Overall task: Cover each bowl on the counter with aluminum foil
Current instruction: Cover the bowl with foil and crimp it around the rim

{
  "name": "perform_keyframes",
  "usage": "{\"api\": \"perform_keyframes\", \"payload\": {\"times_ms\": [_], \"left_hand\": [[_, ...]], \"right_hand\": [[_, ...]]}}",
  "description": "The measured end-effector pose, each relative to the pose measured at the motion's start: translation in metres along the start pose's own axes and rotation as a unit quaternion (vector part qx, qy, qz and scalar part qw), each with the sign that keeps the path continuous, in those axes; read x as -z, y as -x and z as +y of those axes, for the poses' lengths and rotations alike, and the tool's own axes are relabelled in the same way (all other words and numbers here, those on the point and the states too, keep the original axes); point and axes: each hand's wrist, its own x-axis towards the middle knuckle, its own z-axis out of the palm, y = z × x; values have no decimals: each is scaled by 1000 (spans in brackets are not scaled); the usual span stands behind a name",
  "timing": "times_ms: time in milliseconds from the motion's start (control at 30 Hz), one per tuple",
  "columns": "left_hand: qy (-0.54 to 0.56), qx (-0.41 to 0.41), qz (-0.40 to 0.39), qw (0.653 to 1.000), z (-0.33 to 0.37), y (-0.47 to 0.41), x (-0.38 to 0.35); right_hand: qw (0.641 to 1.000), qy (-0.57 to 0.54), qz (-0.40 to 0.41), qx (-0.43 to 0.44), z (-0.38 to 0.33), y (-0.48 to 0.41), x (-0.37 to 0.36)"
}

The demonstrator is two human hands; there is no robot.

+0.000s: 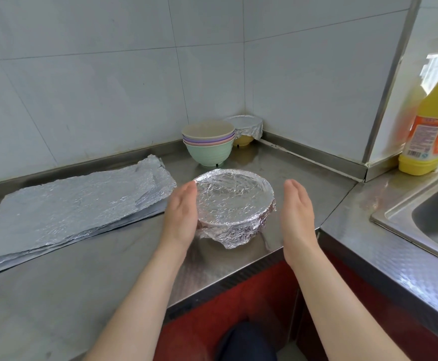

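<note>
Front and centre, the foil-wrapped bowl [235, 204] sits on the stainless steel counter [82, 269], close to the counter's front edge. The foil is stretched across its mouth, crinkled, with the loose skirt bunched down round its sides.

The left hand [182, 212] is right up against the wrapped bowl's left side, palm turned inward, fingers straight and together, lying flat along the foil rather than curling round it. The right hand [297, 212] mirrors it on the bowl's right side, palm inward, fingers straight and relaxed, gripping nothing, and there's a clear strip of counter between it and the foil.

To the left of the wrapped bowl lies a stack of aluminum foil sheets [69, 212], flat and wrinkled. Behind the bowl stands a nested stack of uncovered bowls [208, 142]: beige on top, then purple, pink, and green at the bottom. Further behind, in the wall corner, a yellow bowl [245, 127] already wears its own foil cover, just beside that stack.

Well off to the right of the wrapped bowl, a yellow detergent bottle [431, 131] stands upright, and nearer than that, the steel sink [437, 212].
</note>
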Motion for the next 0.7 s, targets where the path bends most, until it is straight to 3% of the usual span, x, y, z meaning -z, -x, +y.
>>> {"api": "perform_keyframes", "payload": {"times_ms": [100,333,500,700], "left_hand": [[-48,-33,26,998,1,16,-12],[-101,-8,-6,995,5,50,-25],[-37,-28,73,996,16,19,-11],[88,109,-115,983,19,-31,-27]], "right_hand": [[999,-23,37,20,2,10,-1],[993,-102,30,-53,8,9,-1],[992,-70,-11,-106,15,-7,16],[984,-129,-7,-121,23,-14,3]]}}
